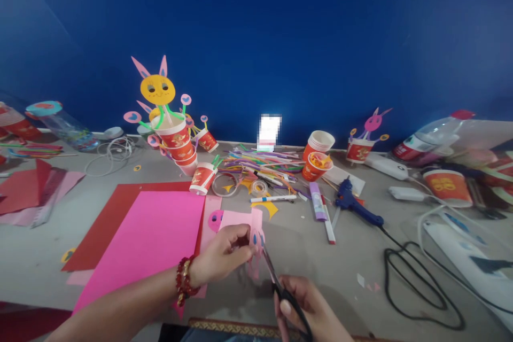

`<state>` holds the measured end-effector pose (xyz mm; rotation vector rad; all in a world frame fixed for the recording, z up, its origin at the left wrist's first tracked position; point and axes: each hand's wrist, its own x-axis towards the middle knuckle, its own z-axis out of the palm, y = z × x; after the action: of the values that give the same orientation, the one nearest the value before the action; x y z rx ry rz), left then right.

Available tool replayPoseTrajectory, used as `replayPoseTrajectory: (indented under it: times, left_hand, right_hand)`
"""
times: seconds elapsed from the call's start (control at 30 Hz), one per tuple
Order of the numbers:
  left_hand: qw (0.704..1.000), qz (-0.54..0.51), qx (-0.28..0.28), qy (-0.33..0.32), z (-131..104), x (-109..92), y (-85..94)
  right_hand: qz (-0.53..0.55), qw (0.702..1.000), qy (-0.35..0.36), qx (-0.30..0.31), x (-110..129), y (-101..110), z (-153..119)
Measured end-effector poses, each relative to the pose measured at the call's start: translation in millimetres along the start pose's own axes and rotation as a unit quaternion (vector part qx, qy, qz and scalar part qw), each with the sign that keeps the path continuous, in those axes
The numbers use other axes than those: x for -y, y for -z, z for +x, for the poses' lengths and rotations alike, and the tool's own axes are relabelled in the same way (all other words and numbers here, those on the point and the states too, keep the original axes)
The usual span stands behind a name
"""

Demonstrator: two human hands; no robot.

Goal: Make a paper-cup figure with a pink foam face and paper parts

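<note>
Blue wall [328, 37] stands behind a grey table [336, 272]; all positions below are given relative to the hands.

Left hand [224, 251]: thumb and fingers are closed in a pinch on a pale pink paper cutout [257, 219] marked with dark blue ovals. The cutout is at the fingertips, on the right side of this hand, with its long axis running roughly away from the wearer.

Right hand [306, 299]: fingers are closed around the handles of black-handled scissors [274, 277]. This hand sits to the right of the left hand and nearer the wearer.

Governing relation: the scissors' long axis runs forward and leftward from the right hand, so that the blade tips meet the right edge of the cutout, beside the ovals. The left hand is the nearer of the two to the cutout; the right reaches it through the blades only. Whether paper lies between the blades cannot be told.

Surrounding items: a magenta paper sheet [156, 235] lies left of the left hand. A blue-and-white marker [273, 199] lies beyond the cutout. A purple glue stick [317, 200] and a blue glue gun [356, 206] lie beyond the right hand, the gun farther right.
</note>
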<state>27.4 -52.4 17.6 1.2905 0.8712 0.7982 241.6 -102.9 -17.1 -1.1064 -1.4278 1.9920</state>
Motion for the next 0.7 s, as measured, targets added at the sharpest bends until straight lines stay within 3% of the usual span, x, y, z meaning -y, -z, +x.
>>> replayPoseTrajectory:
  times: [0.7]
  left_hand:
    - [1.0, -0.025, 0.005, 0.01, -1.4, -1.6, -2.4]
  right_hand:
    - [0.009, 1.0, 0.009, -0.001, -6.0, -2.4, 7.0]
